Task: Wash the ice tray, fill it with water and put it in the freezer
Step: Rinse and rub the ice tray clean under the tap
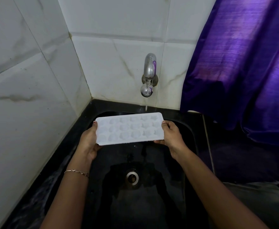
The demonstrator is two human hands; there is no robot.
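Note:
A white plastic ice tray [130, 128] with rows of round cups is held level over the black sink [153, 204]. My left hand [88, 142] grips its left short end, thumb on the rim. My right hand [171, 135] grips the right short end the same way. A thin stream of water [146, 107] runs from the chrome tap [149, 75] on the tiled wall and lands at the tray's far right edge. Whether the cups hold water I cannot tell.
White marble-look tiles [28, 80] line the corner on the left and behind. A purple curtain [241, 63] hangs at the right over the dark counter [234, 154]. The drain [132, 178] sits in the sink floor below the tray.

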